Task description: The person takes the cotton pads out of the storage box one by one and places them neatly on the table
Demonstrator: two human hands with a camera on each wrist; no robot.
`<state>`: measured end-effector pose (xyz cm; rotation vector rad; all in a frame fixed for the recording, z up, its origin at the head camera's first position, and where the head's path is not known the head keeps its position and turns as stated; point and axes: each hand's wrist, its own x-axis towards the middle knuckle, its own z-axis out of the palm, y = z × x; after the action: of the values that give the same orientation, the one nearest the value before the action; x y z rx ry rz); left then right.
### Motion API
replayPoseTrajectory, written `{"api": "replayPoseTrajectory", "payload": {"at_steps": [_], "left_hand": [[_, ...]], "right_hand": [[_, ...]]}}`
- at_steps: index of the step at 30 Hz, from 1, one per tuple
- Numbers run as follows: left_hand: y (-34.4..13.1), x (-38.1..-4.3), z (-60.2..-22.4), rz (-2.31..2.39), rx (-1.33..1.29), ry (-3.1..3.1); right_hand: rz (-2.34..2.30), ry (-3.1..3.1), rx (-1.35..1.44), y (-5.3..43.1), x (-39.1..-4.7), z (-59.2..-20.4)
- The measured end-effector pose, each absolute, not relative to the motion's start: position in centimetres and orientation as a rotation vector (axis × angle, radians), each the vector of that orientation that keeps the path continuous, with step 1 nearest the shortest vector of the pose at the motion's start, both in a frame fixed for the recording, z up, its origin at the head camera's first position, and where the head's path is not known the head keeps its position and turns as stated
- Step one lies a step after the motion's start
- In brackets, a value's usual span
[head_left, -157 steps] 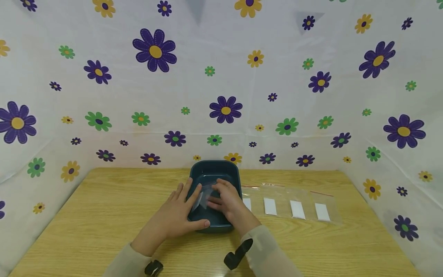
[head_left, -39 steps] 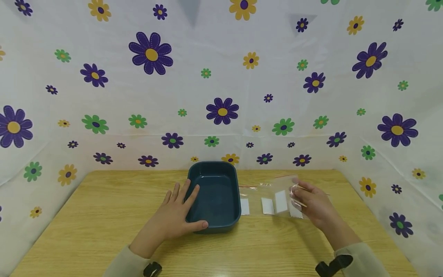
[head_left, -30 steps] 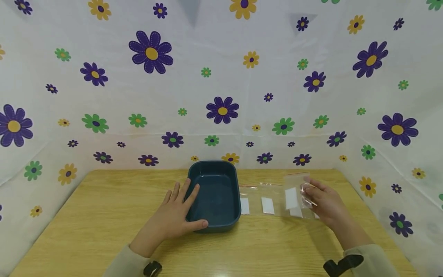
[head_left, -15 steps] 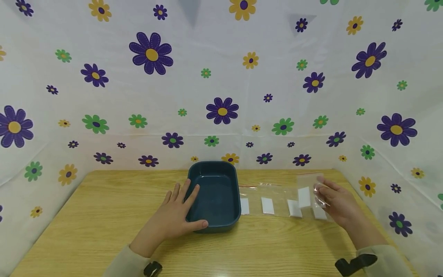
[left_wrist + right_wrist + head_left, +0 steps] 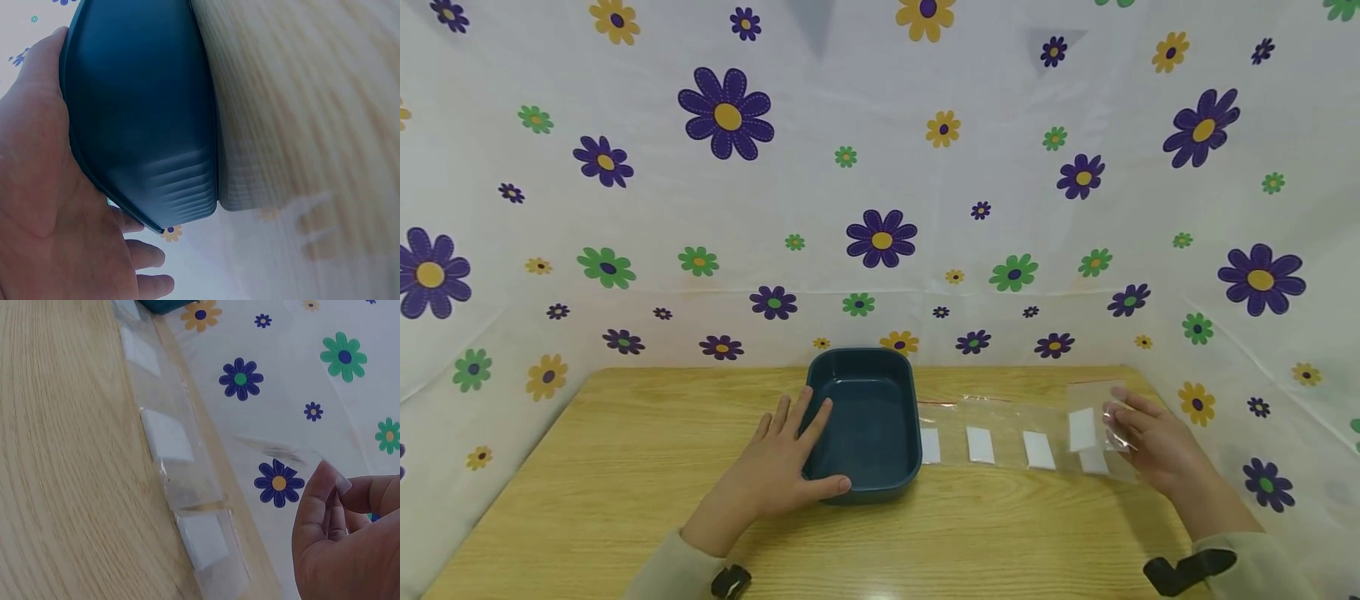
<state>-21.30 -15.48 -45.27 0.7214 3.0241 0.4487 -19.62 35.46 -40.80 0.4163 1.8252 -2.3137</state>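
My right hand pinches a clear zip bag by its right edge, with a white flat block inside it. In the head view this bag hovers over the right end of a row of similar bags and overlaps the end bag. Seen from the right wrist, the held bag is a thin, nearly edge-on sheet at my fingertips. My left hand, fingers spread, rests on the left rim of a deep dark-blue tray. In the left wrist view, the palm lies along the tray's wall.
Several clear bags with white blocks, such as the middle bag, lie side by side right of the tray. The leftmost bag is partly hidden by it. A flowered cloth hangs behind and beside the wooden table.
Five seconds ago my right hand was inside the tray at a clear bag. It now holds a bag at the right, having moved rightward along the row. My left hand has stayed put.
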Motion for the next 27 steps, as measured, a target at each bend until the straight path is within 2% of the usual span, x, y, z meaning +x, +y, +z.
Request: {"api": "replayPoseTrajectory", "payload": {"at_steps": [27], "left_hand": [[-15.5, -21.5, -45.4, 0.424, 0.717, 3.014]], "right_hand": [[-2.358, 1.740, 0.672, 40.4, -18.8, -42.6]]}}
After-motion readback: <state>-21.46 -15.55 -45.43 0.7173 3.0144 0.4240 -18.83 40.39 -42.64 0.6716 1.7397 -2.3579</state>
